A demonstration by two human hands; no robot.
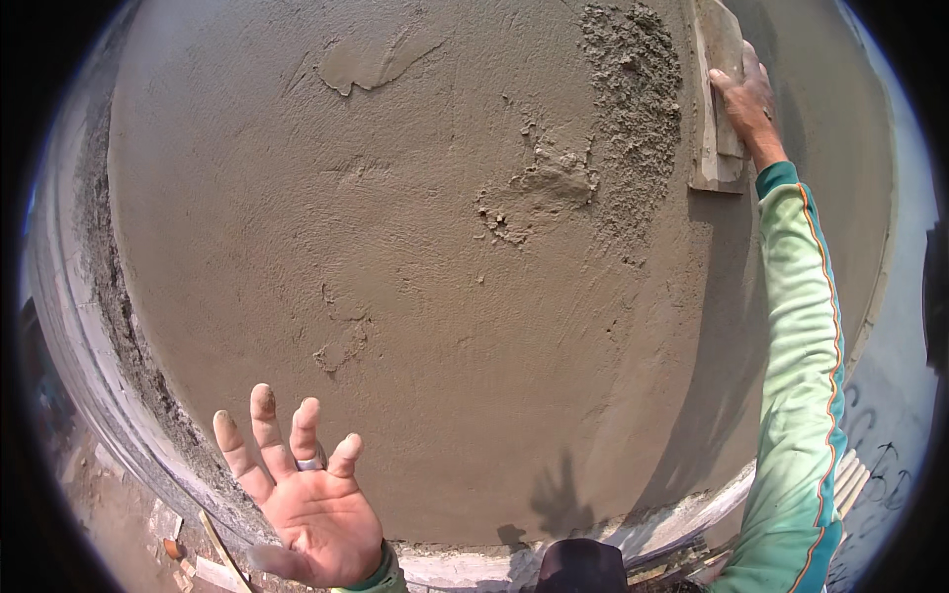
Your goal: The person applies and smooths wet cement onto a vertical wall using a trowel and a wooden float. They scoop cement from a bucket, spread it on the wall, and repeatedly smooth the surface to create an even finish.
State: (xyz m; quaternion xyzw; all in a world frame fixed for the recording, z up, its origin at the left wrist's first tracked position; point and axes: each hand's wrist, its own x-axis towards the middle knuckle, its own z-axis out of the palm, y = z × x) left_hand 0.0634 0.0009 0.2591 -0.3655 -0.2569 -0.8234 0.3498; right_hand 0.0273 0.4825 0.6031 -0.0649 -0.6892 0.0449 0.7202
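Note:
A wall of wet grey-brown plaster (445, 326) fills most of the head view. At the upper right, my right hand (748, 104) grips a wooden plastering float (719, 49), which lies against the plaster with its long side running up and down. Just left of the float is a strip of rough, crumbly mortar (633, 119). Torn, uneven patches mark the smoother surface near the middle and the top. My left hand (321, 509), at the lower left, is raised with its palm toward me and its fingers spread. It wears a ring and holds nothing.
A pale, rough border (124, 326) edges the plaster on the left. Below it, wood scraps (222, 553) and rubble lie on the ground. A stack of pale strips (850, 482) stands beyond my right sleeve. A dark rounded object (581, 568) juts in at the bottom.

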